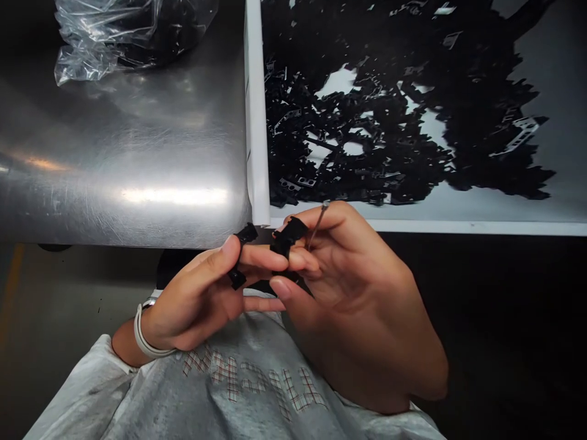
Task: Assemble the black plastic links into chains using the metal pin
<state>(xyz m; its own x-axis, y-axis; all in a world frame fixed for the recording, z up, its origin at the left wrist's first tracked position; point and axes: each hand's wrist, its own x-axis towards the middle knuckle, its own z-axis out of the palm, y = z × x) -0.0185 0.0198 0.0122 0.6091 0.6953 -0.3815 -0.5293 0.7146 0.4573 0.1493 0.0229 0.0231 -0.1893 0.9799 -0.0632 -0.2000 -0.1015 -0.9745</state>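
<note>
From my remote seat I read the view from the left, where a clear plastic bag (137, 36) with dark contents lay on the metal table (137, 146). Below the table's edge, the left hand (202, 299), with a pale wristband (142, 339) behind it, had one black part (248, 232) pinched between thumb and fingers, its two ends showing past the thumb. Just beside that, a second black part (290, 235) sat where both hands met: a left fingertip rested against it, and the right hand (362, 281) seemed to be grasping it by the fingers and thumb, though I could not see every contact. A thin rod (318, 223) with a metallic tip stood slantwise against the right fingers; I could not tell how firmly it was held. Beyond, a white tray (258, 122) held a thick spread of loose black pieces (380, 153). I judged the step in hand to be close fingertip handling of the two parts, held up off the table. To my mind, the next move called for a steady left pinch and a small, careful adjustment by the right fingers, without letting the rod slip.
</note>
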